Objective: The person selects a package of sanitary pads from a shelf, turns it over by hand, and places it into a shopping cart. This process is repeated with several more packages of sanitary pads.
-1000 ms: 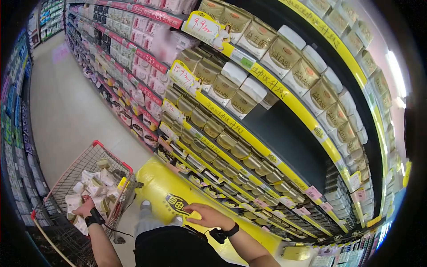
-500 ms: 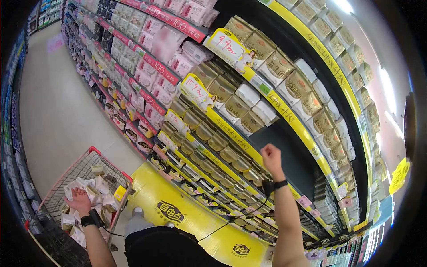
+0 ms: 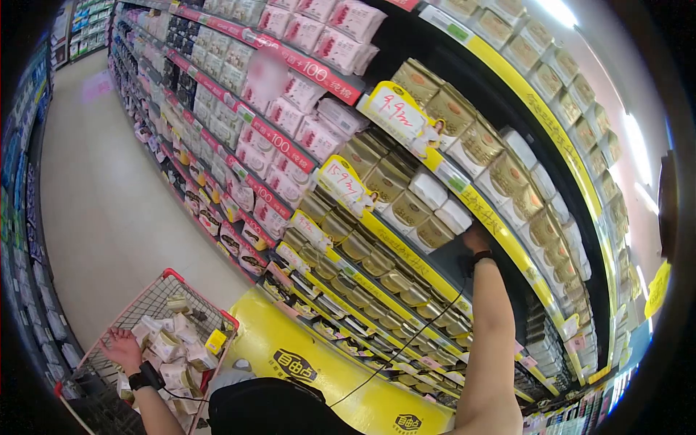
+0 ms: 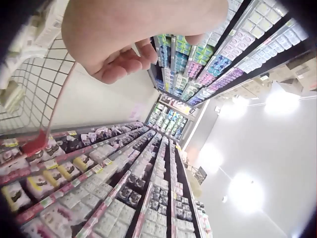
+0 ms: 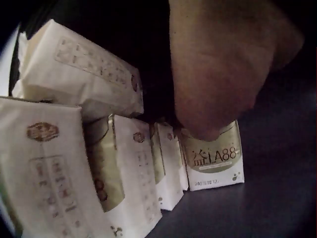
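1. Right hand (image 3: 476, 239): reached into a dark gap on the shelf (image 3: 451, 255), arm extended. In the right wrist view it covers the upper part of a gold-and-white pack (image 5: 214, 166). Fingers mostly hidden; cannot tell whether it grips the pack or only touches it.
2. Pack position: upright on the dark shelf board, front label showing, at the end of a row of similar packs (image 5: 136, 168). Another pale pack (image 5: 79, 74) lies tilted above the row.
3. Left hand (image 3: 123, 349): open, nothing held. Fingers loosely bent, over the side of the wire cart (image 3: 199, 295), near its heap of white-and-gold packs (image 3: 170, 348).
4. Cart: red corners; a yellow item (image 3: 216, 341) sits beside the heap, toward the shelving.
5. Shelving: handwritten price signs (image 3: 346, 185) at the shelf edges; pink-and-white packs (image 3: 348, 47) in the neighbouring section.
6. Both wrists carry dark bands. A thin black cable (image 3: 391, 359) runs from the right wrist across a yellow floor panel (image 3: 250, 322).
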`<state>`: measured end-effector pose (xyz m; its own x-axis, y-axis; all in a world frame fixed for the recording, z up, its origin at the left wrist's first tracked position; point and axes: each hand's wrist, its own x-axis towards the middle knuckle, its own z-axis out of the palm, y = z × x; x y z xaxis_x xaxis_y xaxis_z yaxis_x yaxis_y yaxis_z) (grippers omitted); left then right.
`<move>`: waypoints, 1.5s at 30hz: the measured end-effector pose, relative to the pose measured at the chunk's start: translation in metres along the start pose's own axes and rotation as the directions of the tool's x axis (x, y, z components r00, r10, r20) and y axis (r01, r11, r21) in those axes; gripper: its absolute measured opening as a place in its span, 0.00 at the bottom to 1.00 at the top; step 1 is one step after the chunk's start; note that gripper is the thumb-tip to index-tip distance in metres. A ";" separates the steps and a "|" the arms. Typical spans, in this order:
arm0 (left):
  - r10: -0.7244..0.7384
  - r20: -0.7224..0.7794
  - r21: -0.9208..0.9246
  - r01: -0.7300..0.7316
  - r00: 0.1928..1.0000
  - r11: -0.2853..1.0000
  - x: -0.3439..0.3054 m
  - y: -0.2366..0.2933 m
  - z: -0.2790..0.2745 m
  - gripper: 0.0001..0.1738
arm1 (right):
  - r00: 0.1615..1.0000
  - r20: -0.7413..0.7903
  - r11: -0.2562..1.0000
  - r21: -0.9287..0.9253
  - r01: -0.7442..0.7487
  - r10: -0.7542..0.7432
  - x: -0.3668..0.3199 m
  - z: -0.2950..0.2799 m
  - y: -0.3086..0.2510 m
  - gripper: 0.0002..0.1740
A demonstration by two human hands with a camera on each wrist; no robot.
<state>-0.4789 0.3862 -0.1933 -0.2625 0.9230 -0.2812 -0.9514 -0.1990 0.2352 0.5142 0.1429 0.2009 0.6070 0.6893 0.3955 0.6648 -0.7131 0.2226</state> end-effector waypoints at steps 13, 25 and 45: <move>-0.097 -0.194 0.124 0.123 0.976 0.985 -0.027 -0.030 0.051 0.23 | 0.991 0.130 0.998 -0.065 -0.019 0.027 -0.010 -0.011 -0.005 0.44; -0.384 -0.139 0.250 0.407 0.913 0.878 -0.037 -0.179 0.101 0.22 | 0.992 -0.081 0.967 0.245 -0.074 0.097 -0.175 -0.087 0.024 0.42; -0.688 0.518 0.670 -0.260 -0.508 0.696 -0.418 -0.357 0.284 0.81 | 0.932 0.288 -0.278 0.897 -0.344 -0.222 -0.446 -0.102 -0.141 0.36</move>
<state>0.0163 0.1652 0.1043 0.8716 -0.1609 0.4631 -0.4859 -0.1576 0.8597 0.1056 -0.0771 0.0846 0.5437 0.8370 0.0621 -0.0030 0.0760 -0.9971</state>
